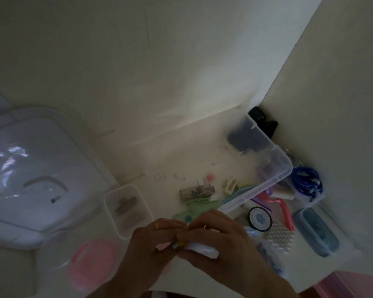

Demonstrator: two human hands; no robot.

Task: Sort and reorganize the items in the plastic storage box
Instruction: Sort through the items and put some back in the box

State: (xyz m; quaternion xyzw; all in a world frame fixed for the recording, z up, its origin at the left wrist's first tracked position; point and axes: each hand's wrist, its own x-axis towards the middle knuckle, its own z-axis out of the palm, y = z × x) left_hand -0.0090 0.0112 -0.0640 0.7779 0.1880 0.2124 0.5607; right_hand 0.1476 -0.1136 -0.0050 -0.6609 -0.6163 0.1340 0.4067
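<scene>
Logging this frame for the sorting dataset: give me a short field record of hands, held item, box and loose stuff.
left hand: curled, pinching the white item
right hand: curled round the same item
held item: small white item, identity unclear
storage box: clear plastic, open, right of centre
box contents: blue cable, round black-rimmed disc, white grid piece
lid: lying left
small clear tub: left of hands
lighting: dim

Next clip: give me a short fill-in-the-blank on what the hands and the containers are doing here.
Both hands, left hand and right hand, hold a small ___ item between them.
The round disc at lower left is ___ in colour.
The coiled cord beside the clear storage box is ___.

Missing words: white; pink; blue
</scene>
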